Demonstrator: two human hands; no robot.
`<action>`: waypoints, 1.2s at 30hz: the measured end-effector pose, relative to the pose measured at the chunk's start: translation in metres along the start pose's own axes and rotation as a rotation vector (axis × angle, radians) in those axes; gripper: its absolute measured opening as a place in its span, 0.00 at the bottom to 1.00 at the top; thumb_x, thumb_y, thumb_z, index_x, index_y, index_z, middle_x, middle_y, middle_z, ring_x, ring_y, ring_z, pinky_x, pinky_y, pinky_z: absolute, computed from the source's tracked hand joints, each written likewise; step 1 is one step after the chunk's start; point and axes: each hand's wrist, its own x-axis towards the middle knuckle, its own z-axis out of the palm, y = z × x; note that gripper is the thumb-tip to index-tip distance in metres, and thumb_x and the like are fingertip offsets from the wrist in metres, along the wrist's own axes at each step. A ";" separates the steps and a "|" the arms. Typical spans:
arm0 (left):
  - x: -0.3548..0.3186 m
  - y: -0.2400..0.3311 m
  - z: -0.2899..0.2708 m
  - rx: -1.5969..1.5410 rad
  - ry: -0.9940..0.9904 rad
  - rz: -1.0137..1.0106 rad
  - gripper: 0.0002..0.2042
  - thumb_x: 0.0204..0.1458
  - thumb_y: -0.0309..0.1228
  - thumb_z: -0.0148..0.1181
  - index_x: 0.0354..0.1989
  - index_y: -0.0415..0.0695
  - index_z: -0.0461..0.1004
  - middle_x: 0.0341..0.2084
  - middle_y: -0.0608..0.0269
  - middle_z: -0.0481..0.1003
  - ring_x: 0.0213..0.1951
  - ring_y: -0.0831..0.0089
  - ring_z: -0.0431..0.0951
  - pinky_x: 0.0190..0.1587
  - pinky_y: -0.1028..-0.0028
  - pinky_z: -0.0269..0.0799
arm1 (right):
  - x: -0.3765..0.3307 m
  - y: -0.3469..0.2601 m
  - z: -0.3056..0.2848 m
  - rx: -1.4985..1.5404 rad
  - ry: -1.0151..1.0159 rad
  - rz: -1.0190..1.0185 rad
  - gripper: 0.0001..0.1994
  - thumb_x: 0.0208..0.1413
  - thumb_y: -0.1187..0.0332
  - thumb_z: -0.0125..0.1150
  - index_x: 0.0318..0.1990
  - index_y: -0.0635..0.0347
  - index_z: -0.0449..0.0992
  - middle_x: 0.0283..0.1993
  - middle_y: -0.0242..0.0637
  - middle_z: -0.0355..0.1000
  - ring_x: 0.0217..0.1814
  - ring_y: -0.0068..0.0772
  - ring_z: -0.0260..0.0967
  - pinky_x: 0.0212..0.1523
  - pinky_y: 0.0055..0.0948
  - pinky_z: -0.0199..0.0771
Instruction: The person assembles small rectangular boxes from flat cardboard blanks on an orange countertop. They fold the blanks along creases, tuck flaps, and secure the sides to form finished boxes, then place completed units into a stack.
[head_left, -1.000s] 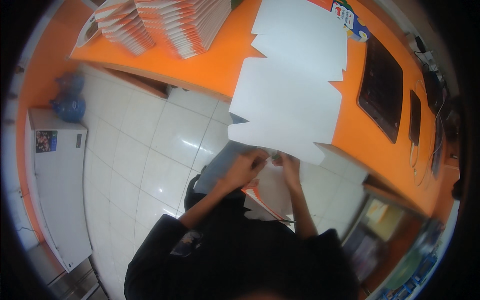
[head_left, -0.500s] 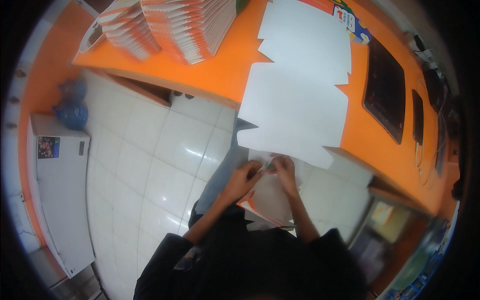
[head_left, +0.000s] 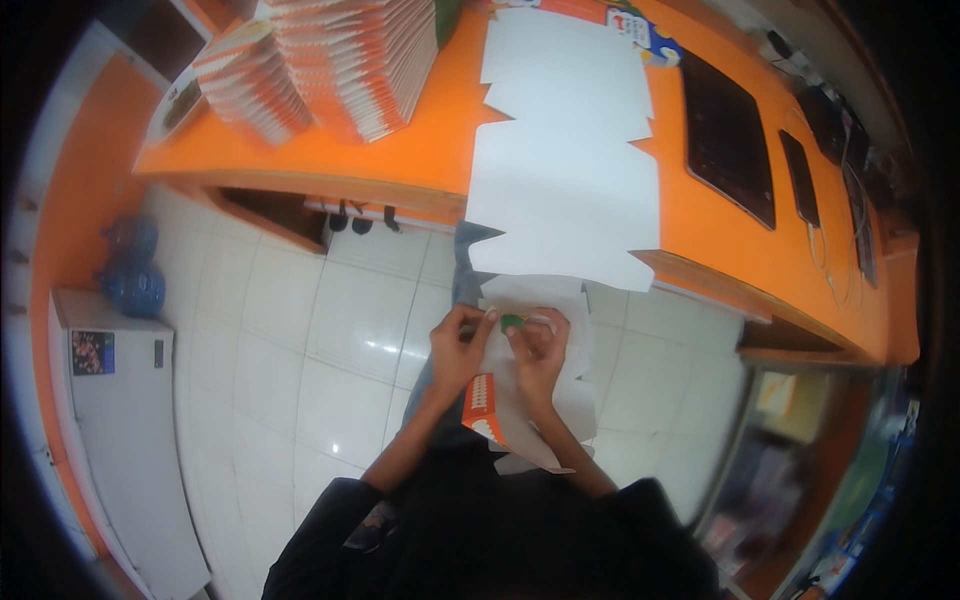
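Note:
On my lap lies a partly folded cardboard box, white inside and orange with a white pattern outside. My right hand is over it, pinching a small green thing whose kind I cannot make out. Close beside it on the left, my left hand is closed, thumb and fingers pressed together near the box's upper left. Whatever those fingertips hold is too small to tell. Just beyond both hands, a flat white die-cut carton sheet hangs over the near edge of the orange table.
Stacks of orange-and-white folded cartons stand at the table's far left. A dark tablet-like panel, a phone and cables lie on the right. Blue water jugs top a white fridge at left; shelves stand at right.
My view has shifted a little. My right hand has turned and the green thing in it shows more plainly; my left hand has drawn slightly away from it. The box's orange side faces up more.

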 end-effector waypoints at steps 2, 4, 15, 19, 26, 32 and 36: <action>0.005 0.001 -0.008 -0.019 -0.089 -0.003 0.11 0.55 0.32 0.61 0.29 0.36 0.72 0.22 0.60 0.76 0.28 0.79 0.75 0.30 0.77 0.70 | -0.009 -0.004 0.007 0.039 0.030 0.031 0.21 0.53 0.82 0.59 0.52 0.60 0.59 0.37 0.37 0.72 0.44 0.27 0.72 0.46 0.22 0.69; 0.010 -0.002 -0.008 0.004 -0.221 0.001 0.12 0.56 0.33 0.60 0.29 0.36 0.72 0.22 0.59 0.76 0.28 0.78 0.75 0.32 0.76 0.70 | -0.013 -0.006 0.005 0.055 0.061 0.025 0.21 0.53 0.83 0.58 0.52 0.59 0.59 0.37 0.38 0.73 0.44 0.27 0.72 0.47 0.24 0.69; -0.007 0.003 0.018 -0.068 -0.417 0.033 0.10 0.56 0.32 0.58 0.31 0.37 0.74 0.26 0.61 0.76 0.33 0.78 0.75 0.38 0.76 0.68 | -0.022 -0.011 -0.025 0.000 0.193 -0.143 0.20 0.50 0.85 0.61 0.47 0.59 0.60 0.35 0.38 0.73 0.41 0.26 0.73 0.48 0.22 0.68; -0.003 0.015 0.010 -0.136 -0.389 0.045 0.09 0.55 0.32 0.60 0.34 0.37 0.75 0.31 0.59 0.77 0.37 0.73 0.77 0.41 0.74 0.70 | -0.024 -0.011 -0.012 0.160 0.247 -0.219 0.20 0.49 0.83 0.64 0.45 0.59 0.61 0.36 0.39 0.75 0.42 0.25 0.73 0.49 0.21 0.66; -0.016 0.040 0.002 -0.186 -0.292 0.075 0.08 0.54 0.28 0.60 0.37 0.36 0.76 0.34 0.59 0.76 0.40 0.72 0.77 0.42 0.74 0.72 | -0.025 -0.023 -0.014 -0.064 0.155 -0.257 0.13 0.50 0.81 0.65 0.37 0.62 0.66 0.33 0.36 0.73 0.41 0.21 0.71 0.45 0.20 0.68; -0.020 0.060 -0.004 -0.158 -0.306 0.162 0.08 0.54 0.27 0.61 0.37 0.36 0.76 0.37 0.60 0.74 0.41 0.73 0.77 0.43 0.74 0.75 | -0.021 -0.034 -0.014 -0.102 0.078 -0.325 0.07 0.48 0.78 0.68 0.32 0.65 0.73 0.32 0.33 0.75 0.38 0.20 0.73 0.41 0.19 0.70; -0.015 0.069 -0.010 -0.137 -0.328 0.147 0.06 0.53 0.26 0.61 0.36 0.36 0.77 0.36 0.59 0.73 0.41 0.72 0.77 0.44 0.73 0.75 | -0.019 -0.041 -0.008 -0.064 0.000 -0.285 0.06 0.54 0.74 0.63 0.36 0.64 0.72 0.36 0.31 0.73 0.42 0.19 0.68 0.46 0.19 0.65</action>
